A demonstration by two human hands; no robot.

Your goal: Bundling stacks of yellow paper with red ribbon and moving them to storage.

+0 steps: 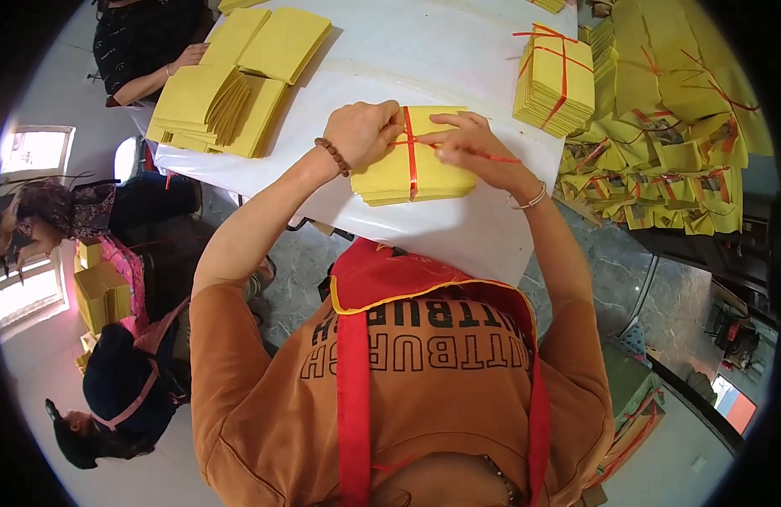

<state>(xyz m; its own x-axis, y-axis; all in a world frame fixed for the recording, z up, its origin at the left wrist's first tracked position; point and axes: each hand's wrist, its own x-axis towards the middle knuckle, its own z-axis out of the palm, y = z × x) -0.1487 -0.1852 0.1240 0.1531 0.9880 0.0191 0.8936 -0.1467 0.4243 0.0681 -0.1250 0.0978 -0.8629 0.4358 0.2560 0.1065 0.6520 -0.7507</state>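
Observation:
A stack of yellow paper sheets [378, 179] lies near the front edge of the table. Flat red ribbon [412, 169] crosses it lengthwise and crosswise, meeting near the middle of the top. My left hand [363, 133] is closed at the left of this crossing, its fingertips on the ribbon. Over the right half of the stack, my right hand [479, 154] has its fingers bent towards the crossing. A loose ribbon end runs out beneath that hand to the right; its exact hold is partly hidden by the fingers.
Another yellow bundle tied with red ribbon [553, 84] stands at the table's right edge. Untied yellow stacks [217, 106] lie at the left, by a co-worker's hand [188, 57]. Many tied bundles [661, 169] are piled at the right. Other people are at the left.

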